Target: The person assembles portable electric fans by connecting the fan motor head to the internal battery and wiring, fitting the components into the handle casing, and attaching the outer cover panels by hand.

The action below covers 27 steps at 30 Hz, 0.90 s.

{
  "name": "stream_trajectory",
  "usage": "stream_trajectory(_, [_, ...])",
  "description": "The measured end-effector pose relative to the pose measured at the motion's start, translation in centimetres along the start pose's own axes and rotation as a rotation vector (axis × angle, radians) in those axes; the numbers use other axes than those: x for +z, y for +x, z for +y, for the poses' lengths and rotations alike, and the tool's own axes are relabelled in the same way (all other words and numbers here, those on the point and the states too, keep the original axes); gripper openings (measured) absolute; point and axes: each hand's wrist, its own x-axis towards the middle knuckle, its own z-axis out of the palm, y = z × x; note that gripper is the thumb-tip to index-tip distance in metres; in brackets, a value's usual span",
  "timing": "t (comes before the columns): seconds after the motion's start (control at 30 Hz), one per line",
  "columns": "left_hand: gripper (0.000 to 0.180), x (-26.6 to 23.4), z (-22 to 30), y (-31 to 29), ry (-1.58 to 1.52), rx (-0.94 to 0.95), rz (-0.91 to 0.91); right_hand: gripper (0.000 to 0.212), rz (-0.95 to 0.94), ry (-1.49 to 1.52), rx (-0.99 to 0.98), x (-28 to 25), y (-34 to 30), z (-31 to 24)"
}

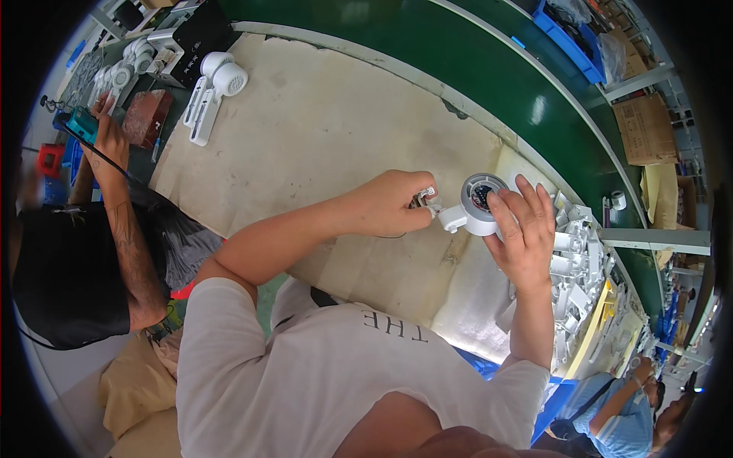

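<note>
My left hand (395, 203) is closed around a small white-and-metallic part (427, 197), mostly hidden by the fingers. A thin dark wire shows below that fist. With its fingers and thumb, my right hand (525, 233) grips the side of a round white housing (476, 223). The housing's open end faces up, showing a grey ring and dark, circuit-like innards. A short white arm with a hinge-like end juts from it toward my left hand. Whether the two parts touch or are joined by the wire I cannot tell.
A heap of white plastic parts (569, 267) lies to my right, by a yellow-edged tray (599, 328). White fan-like units (221, 80) rest at the far left of the worktable (321, 114). Left, a co-worker's hand (111, 141) holds a teal tool (81, 124). A green belt (382, 27) runs behind.
</note>
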Motion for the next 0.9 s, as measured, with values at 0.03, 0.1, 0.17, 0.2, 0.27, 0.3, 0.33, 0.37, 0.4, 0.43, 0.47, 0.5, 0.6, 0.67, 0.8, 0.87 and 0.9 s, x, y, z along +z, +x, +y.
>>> stream_trajectory(0.03, [0.02, 0.0, 0.2, 0.0, -0.001, 0.002, -0.002, 0.063, -0.002, -0.002, 0.001, -0.1, 0.1, -0.1])
stream_trajectory(0.1, [0.024, 0.0, 1.1, -0.1, 0.157, 0.009, 0.025, 0.062, -0.036, 0.383, 0.163, -0.4, 0.5, -0.3])
stream_trajectory(0.17, [0.026, 0.3, 0.9, 0.3, 0.237, 0.049, -0.001, 0.061, -0.135, 0.566, 0.253, -1.3, 1.1, -0.3])
stream_trajectory(0.2, [0.027, 0.6, 0.7, 0.7, 0.315, 0.096, -0.034, 0.06, -0.232, 0.745, 0.35, -1.6, 1.1, -0.4])
stream_trajectory(0.27, [0.025, 0.9, 0.2, 0.8, 0.362, 0.077, -0.038, 0.058, -0.292, 0.805, 0.382, -0.8, 1.0, 0.0])
stream_trajectory(0.3, [0.024, 1.1, 0.0, 0.8, 0.402, 0.053, -0.025, 0.056, -0.362, 0.874, 0.401, -0.3, 0.7, 0.3])
stream_trajectory(0.33, [0.024, 1.1, 0.0, 0.7, 0.411, 0.076, -0.06, 0.054, -0.372, 0.907, 0.438, 0.3, 0.3, 0.2])
stream_trajectory(0.37, [0.024, 1.2, 0.0, 0.4, 0.438, 0.056, -0.047, 0.054, -0.349, 0.887, 0.472, 0.6, 0.1, 0.4])
stream_trajectory(0.4, [0.023, 1.3, 0.0, 0.1, 0.464, 0.037, -0.038, 0.053, -0.362, 0.911, 0.452, 0.7, -0.1, 0.5])
stream_trajectory(0.43, [0.023, 1.3, 0.3, 0.0, 0.474, 0.06, -0.069, 0.052, -0.375, 0.939, 0.425, 0.9, -0.4, 0.7])
stream_trajectory(0.47, [0.024, 1.2, 0.9, -0.1, 0.438, -0.019, -0.122, 0.051, -0.346, 0.936, 0.407, 1.3, -0.9, 0.6])
stream_trajectory(0.5, [0.024, 1.2, 1.2, -0.1, 0.404, -0.097, -0.175, 0.052, -0.335, 0.944, 0.405, 1.7, -1.2, 0.5])
stream_trajectory(0.6, [0.023, 1.5, 1.0, -0.6, 0.281, -0.114, -0.172, 0.054, -0.305, 0.972, 0.449, 2.4, -1.8, -0.5])
stream_trajectory(0.67, [0.023, 2.0, -0.3, -0.7, 0.301, -0.101, -0.212, 0.055, -0.305, 0.983, 0.407, 2.5, -2.3, -1.0])
stream_trajectory(0.8, [0.021, 2.7, -1.2, -1.0, 0.164, -0.123, -0.286, 0.053, -0.31, 1.1, 0.534, 1.6, -3.8, -1.0])
stream_trajectory(0.87, [0.02, 2.6, -1.3, -0.7, -0.087, -0.172, -0.207, 0.052, -0.371, 1.022, 0.721, -0.8, -5.1, 1.4])
stream_trajectory(0.9, [0.019, 2.3, -1.2, -0.8, -0.337, -0.23, -0.109, 0.049, -0.329, 0.762, 0.717, -1.5, -6.3, 2.9])
